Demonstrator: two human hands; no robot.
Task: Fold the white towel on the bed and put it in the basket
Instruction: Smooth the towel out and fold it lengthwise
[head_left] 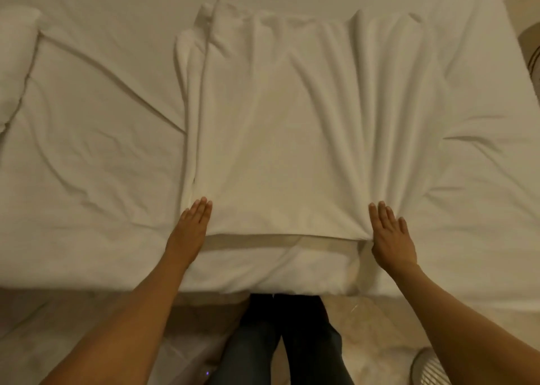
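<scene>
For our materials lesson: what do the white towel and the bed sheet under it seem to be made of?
White towel: probably cotton terry, matt and thick; its edges look plump and its folds soft and rounded.
Bed sheet: likely thin woven cotton or a blend, smooth and matt; its creases are sharp and fine.

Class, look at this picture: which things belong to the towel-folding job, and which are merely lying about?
Job:
towel, spread on the bed
left hand, flat at its near left corner
right hand, flat at its near right corner
basket, partly seen on the floor

Lying about:
pillow
sheet
</scene>
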